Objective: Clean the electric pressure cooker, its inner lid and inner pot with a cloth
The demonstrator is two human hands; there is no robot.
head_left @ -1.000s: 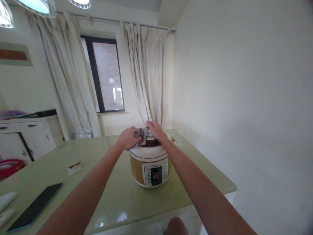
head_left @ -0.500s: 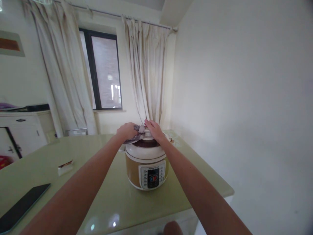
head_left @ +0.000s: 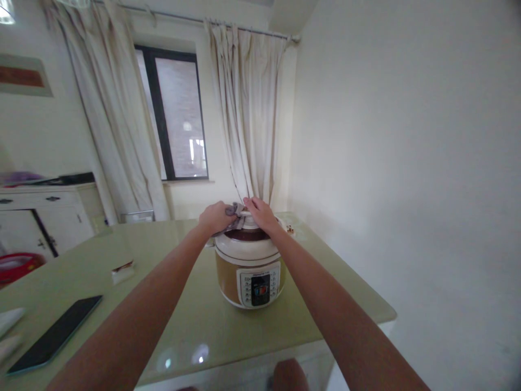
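Note:
A rounded electric pressure cooker [head_left: 228, 274], tan with a white upper rim and a front control panel, stands upright on the table. My left hand [head_left: 215, 218] is closed on a crumpled grey cloth [head_left: 235, 210], pressed against the left side of the cooker's lid top. Across from it, my right hand [head_left: 262, 216] grips the white lid handle [head_left: 248, 221] from the right. Its fingertips lie over the top, beside the cloth. The far side of the lid is hidden behind both hands.
The pale green table [head_left: 183, 336] ends at a rounded right corner near the white wall. A dark phone [head_left: 57, 332] and a small white packet [head_left: 122, 272] lie to the left. Small brown bits [head_left: 290, 229] sit behind the cooker. A white cabinet [head_left: 61, 212] stands back left.
The view has turned slightly left, so everything sits a little further right. Both hands remain at the cooker's lid, and the cloth has bunched a little closer around the left fingers.

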